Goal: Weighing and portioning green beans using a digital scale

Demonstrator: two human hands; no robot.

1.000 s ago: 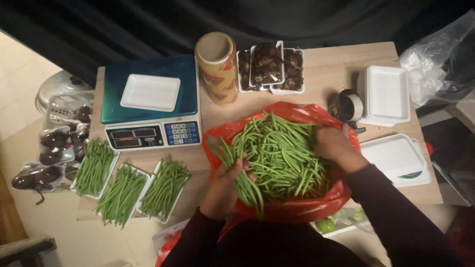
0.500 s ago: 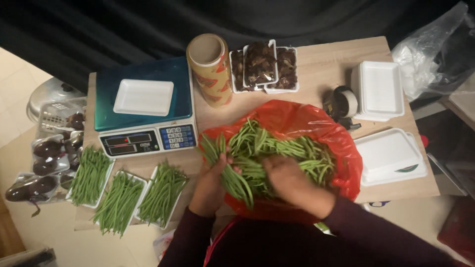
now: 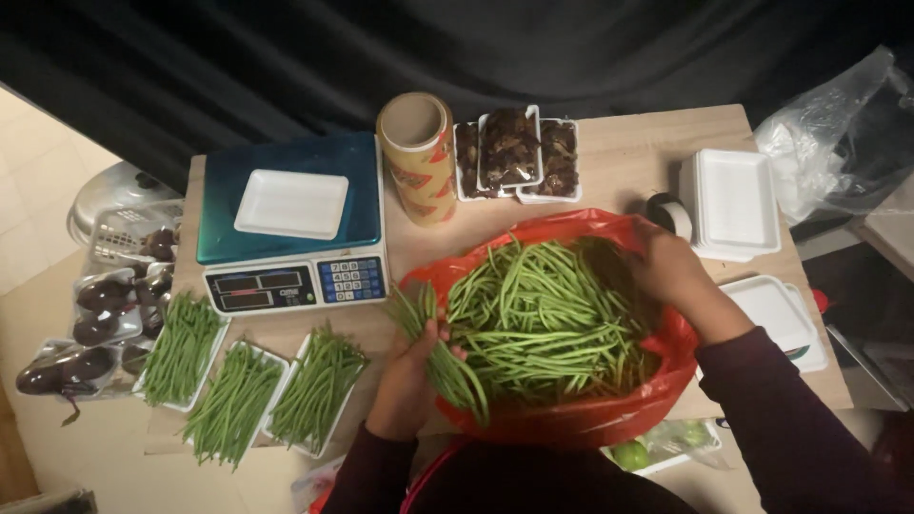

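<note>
Head view: left hand (image 3: 411, 376) grips a bunch of green beans (image 3: 440, 357) at the rim of the red bag (image 3: 571, 419) on the table (image 3: 628, 152); right hand (image 3: 671, 271), grip unclear, rests on the heap. Best keep the pods aligned and even.

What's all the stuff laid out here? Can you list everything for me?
Green beans: one loose heap, green, inside the red bag.
Red bag: one, plastic, front centre of the table.
Bean trays: three, white, filled with beans, front left.
Scale: one, teal top, back left, with an empty white tray on it.
Film roll: one, upright, beside the scale.
Dark food trays: three, at the back.
Empty tray stack: white, right.
Tape roll: one, right.
Aubergine packs: purple, far left.
Left hand: holds a bunch of beans.
Right hand: in the heap.
</note>
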